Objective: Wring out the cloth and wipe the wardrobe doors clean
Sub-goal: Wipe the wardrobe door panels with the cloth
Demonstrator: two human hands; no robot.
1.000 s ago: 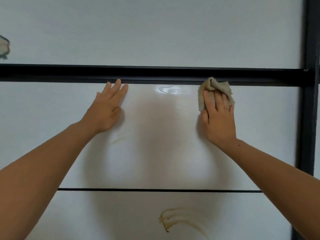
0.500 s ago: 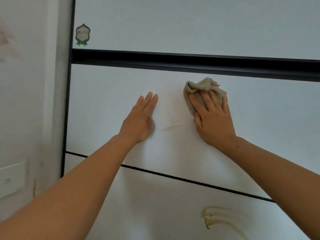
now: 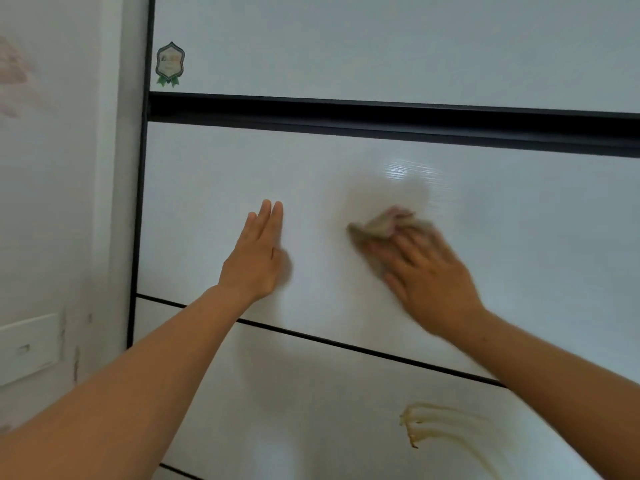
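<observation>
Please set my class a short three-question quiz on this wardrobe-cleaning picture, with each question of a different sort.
1. True or false: the left hand lies flat on the white wardrobe door panel and holds nothing.
2. The crumpled beige cloth is pressed to the door by: A. the left hand; B. the right hand; C. neither hand.
3. Fill in: the streaky brown smear sits on the panel ____ the one the hands touch.

Key: 1 true; 2 B; 3 below.
</observation>
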